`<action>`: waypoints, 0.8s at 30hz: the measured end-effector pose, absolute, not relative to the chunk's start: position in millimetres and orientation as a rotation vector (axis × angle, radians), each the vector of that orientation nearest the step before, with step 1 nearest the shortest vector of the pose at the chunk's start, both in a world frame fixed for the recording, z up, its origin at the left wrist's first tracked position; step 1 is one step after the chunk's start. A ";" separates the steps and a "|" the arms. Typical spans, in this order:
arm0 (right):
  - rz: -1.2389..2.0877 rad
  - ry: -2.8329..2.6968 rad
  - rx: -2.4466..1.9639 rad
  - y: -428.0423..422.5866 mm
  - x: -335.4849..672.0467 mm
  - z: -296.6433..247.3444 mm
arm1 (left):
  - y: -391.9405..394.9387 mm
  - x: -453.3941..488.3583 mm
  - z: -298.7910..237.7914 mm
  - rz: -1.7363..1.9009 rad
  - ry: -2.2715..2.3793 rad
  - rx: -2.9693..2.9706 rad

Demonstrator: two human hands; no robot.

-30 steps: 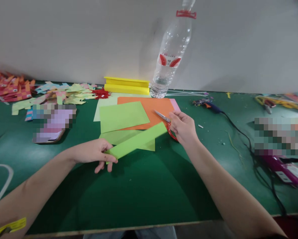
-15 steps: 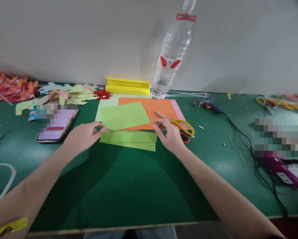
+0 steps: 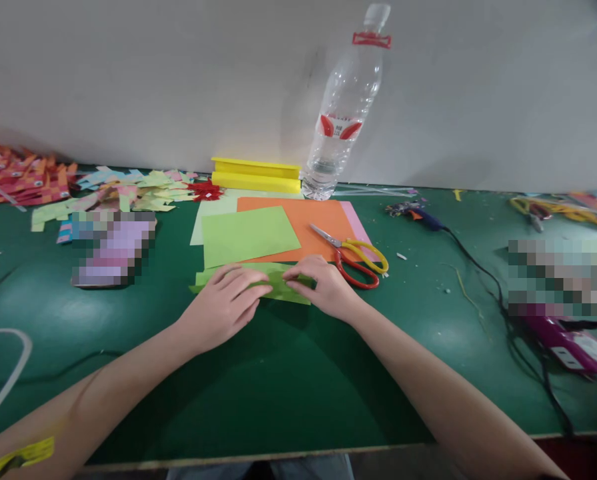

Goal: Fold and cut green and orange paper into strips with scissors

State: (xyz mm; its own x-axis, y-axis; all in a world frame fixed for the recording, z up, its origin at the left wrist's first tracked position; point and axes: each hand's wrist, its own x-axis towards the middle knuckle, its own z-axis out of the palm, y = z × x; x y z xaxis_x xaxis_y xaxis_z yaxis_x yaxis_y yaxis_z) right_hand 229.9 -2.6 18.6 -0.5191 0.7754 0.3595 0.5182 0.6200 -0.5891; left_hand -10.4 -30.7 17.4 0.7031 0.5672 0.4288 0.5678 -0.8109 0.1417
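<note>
A folded strip of light-green paper (image 3: 277, 289) lies on the table in front of me, its left end slightly lifted. My left hand (image 3: 228, 308) is closed over its left part, fingers bent and hiding some of it. At the right part, my right hand (image 3: 323, 288) pinches the same paper between thumb and fingers. Just behind the hands rests a flat light-green sheet (image 3: 248, 233), overlapping an orange sheet (image 3: 318, 233). Scissors (image 3: 358, 260) with one yellow and one red handle lie right of my right hand, blades pointing up-left over the orange sheet.
A clear water bottle (image 3: 341, 100) leans at the back wall beside yellow folded card (image 3: 256, 177). Left are a phone (image 3: 113, 250), paper strips (image 3: 143, 190) and red-orange woven paper pieces (image 3: 23, 173). On the right, a black cable (image 3: 478, 270) runs near a purple device (image 3: 573, 343).
My left hand has moved right and nearer, from the flat sheet's corner onto the folded paper. My right hand has shifted left and down onto it, uncovering the scissors.
</note>
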 end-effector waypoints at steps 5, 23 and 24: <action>0.560 -2.191 -1.117 1.3 231.0 10.5 | -28.3 -10.4 8.4 -0.692 -1.076 -2.924; -0.309 -2.066 -1.669 6.2 332.4 20.2 | -18.6 -26.0 7.2 -0.676 -1.230 -2.898; -0.314 -2.068 -1.716 8.6 336.8 12.9 | -18.5 -24.8 7.2 -0.687 -1.189 -2.899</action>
State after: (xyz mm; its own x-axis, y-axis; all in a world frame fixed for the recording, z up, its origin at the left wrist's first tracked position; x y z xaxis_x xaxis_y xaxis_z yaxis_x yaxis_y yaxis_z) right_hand 336.8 8.6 12.9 -0.1393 0.8753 0.4631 0.9733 0.2072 -0.0989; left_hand -24.8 -18.5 7.2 0.6337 0.6835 0.3622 0.6552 -0.7232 0.2183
